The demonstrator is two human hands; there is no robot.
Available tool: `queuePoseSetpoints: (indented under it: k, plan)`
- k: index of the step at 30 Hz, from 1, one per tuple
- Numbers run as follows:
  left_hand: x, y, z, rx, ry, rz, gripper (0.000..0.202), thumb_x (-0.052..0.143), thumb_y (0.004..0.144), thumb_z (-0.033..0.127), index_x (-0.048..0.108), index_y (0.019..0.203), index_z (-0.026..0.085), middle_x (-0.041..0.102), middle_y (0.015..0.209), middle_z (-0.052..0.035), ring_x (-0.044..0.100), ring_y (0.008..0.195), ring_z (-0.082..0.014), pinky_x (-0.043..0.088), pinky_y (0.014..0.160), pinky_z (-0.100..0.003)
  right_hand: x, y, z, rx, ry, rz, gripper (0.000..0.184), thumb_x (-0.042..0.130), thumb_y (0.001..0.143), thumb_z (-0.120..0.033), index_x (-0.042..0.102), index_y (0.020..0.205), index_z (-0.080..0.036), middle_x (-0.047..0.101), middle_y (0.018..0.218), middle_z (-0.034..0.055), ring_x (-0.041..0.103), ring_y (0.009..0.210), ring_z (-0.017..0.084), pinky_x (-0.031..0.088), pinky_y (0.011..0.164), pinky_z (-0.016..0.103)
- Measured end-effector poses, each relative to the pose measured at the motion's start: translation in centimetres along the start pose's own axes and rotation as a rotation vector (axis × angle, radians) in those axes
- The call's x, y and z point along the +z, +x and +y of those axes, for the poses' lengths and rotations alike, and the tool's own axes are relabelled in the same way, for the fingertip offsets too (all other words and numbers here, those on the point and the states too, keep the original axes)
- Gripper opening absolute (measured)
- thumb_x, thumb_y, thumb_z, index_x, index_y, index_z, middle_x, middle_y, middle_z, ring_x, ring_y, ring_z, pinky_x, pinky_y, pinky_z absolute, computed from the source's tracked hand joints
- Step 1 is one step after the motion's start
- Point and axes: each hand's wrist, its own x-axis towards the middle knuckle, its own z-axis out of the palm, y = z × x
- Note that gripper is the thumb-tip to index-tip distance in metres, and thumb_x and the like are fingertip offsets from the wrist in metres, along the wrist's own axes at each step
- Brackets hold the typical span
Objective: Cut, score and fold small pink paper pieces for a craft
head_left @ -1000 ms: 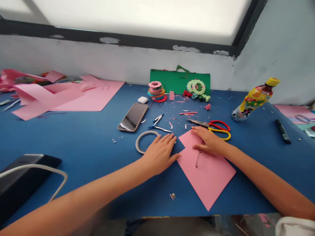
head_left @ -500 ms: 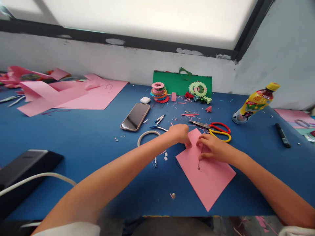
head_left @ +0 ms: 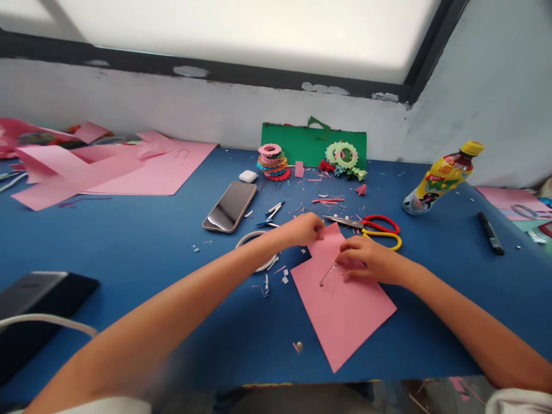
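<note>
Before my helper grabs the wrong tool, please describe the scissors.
On the blue table, find the right hand on the pink paper sheet. Just beyond lie the metal-bladed scissors: one handle loop red, the other yellow, unlike their neighbours.

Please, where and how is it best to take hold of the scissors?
Probably take the scissors by the red and yellow handle loops, coming from the right with the right hand: the loops face right, the blades point left, and everything lies flat on the table.
</note>
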Motion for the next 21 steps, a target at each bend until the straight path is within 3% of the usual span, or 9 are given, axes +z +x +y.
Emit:
queuePoseSetpoints:
  k: [6,10,14,21]
  plan:
    - [-1.2,-1.4,-1.9,0.098,0.028,-0.065,0.012,0.052,0.074,0.018,0.059,0.064,0.015,0.055,0.061,0.0014,0.043,0.059,-0.0112,0.029,0.055,-0.023,1.7,0.4,-0.8,-0.044,-0.051,0.039,0.034,0.057,0.085,-0.042,0.06,0.111,-0.021,0.059,0.115,0.0103,0.054,0.103,0.023,0.043,0.09,0.039]
    - [-1.7,-3.0,-2.6,0.135,0.016,-0.111,0.014,0.052,0.077,0.021,0.059,0.066,0.015,0.057,0.063,0.0013,0.046,0.058,-0.0111,0.03,0.054,-0.022,1.0,-0.1,1.3,0.029,0.003,0.032,0.052,0.064,0.076,-0.05,0.057,0.118,-0.021,0.054,0.125,0.0108,0.05,0.114,0.025,0.04,0.097,0.041]
    - [-1.1,-4.1,-2.2,0.128,-0.016,-0.093,0.011,0.051,0.079,0.021,0.061,0.078,0.016,0.062,0.073,-0.0004,0.053,0.064,-0.0128,0.034,0.057,-0.022,0.4,-0.4,3.0,0.04,-0.005,0.032,0.042,0.058,0.084,-0.042,0.058,0.118,-0.018,0.056,0.12,0.0119,0.052,0.111,0.023,0.043,0.095,0.038]
    - [0.3,-4.6,-1.9,0.117,-0.052,0.019,0.015,0.046,0.083,0.018,0.059,0.09,0.017,0.065,0.086,-0.0032,0.056,0.075,-0.0151,0.037,0.064,-0.024,0.8,0.9,-1.2,-0.018,-0.038,-0.099,0.023,0.057,0.085,-0.039,0.062,0.095,-0.019,0.062,0.099,0.0076,0.056,0.095,0.021,0.044,0.086,0.037]
